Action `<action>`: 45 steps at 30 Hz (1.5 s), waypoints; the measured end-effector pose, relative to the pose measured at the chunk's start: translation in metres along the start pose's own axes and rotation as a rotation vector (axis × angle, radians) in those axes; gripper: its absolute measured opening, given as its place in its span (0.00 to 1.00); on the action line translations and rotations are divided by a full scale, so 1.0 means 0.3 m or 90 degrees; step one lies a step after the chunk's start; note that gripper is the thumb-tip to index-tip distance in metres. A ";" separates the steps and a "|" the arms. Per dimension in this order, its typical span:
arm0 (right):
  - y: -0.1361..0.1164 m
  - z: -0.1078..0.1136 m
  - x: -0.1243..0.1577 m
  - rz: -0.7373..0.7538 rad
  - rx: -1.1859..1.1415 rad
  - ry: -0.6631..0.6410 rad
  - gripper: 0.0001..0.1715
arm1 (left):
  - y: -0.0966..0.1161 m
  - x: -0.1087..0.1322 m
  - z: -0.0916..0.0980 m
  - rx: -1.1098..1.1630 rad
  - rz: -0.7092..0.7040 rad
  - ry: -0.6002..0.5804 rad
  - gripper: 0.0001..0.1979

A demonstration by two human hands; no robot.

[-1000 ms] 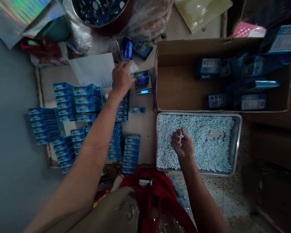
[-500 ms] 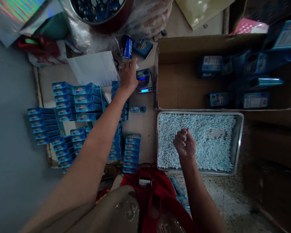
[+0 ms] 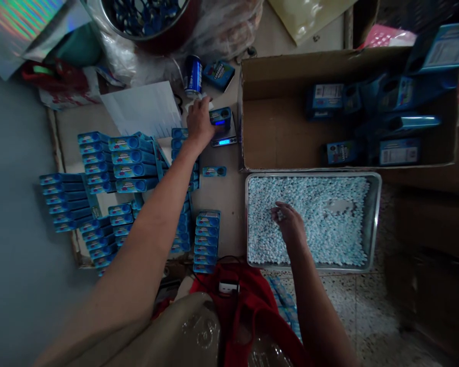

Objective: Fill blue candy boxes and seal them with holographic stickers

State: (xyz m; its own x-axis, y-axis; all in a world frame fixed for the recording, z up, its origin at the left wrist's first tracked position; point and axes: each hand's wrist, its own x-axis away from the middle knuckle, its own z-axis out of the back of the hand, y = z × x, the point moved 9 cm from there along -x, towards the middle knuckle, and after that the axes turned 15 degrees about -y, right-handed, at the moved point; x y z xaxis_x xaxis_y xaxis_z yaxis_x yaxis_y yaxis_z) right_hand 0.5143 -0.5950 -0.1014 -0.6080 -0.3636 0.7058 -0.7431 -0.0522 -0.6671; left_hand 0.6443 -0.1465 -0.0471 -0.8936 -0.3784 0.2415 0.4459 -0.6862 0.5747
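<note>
My left hand (image 3: 201, 121) reaches across the table to a small blue box (image 3: 221, 117) on a digital scale (image 3: 225, 141) with a lit display. Its thumb lies at the box's near side and its fingers stretch past the left end, apart from the thumb. Above the tray, my right hand (image 3: 288, 220) has its fingers curled, with a few pale candies showing at the fingertips. Small pale blue and white candies (image 3: 268, 239) cover most of the metal tray (image 3: 378, 219). One flat blue box (image 3: 214, 171) lies below the scale.
Stacks of blue boxes (image 3: 133, 163) stand at left, with another stack (image 3: 206, 242) near the front edge. An open cardboard box (image 3: 275, 127) holds several blue boxes. Behind are a blue can (image 3: 193, 76), a paper sheet (image 3: 143, 109) and a pot (image 3: 187, 30).
My right hand has turned from an upright fist to a lower curled grasp with candies visible at the fingertips. My left hand's fingers have drawn in slightly beside the box on the scale.
</note>
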 end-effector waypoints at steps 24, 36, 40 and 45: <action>0.000 0.049 0.045 0.127 0.960 0.058 0.37 | 0.141 0.224 0.227 -0.023 -0.034 0.110 0.24; -0.116 0.199 -0.006 0.144 0.023 0.134 0.15 | 0.532 0.804 -0.272 0.032 -0.220 -0.246 0.18; -0.142 0.142 0.053 0.189 -0.309 0.002 0.14 | 0.546 0.793 -0.480 -0.014 -0.200 -0.287 0.18; -0.242 0.050 0.074 0.305 -0.425 -0.073 0.13 | 0.560 0.783 -0.537 -0.040 -0.217 -0.293 0.18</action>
State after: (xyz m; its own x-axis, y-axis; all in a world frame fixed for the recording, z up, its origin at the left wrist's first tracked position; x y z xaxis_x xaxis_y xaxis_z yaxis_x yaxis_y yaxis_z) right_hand 0.5590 -0.6133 -0.0407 -0.8955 -0.3008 0.3279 -0.4423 0.6821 -0.5823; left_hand 0.5177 -0.4508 -0.0198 -0.9113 0.1703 0.3748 0.1186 -0.7632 0.6352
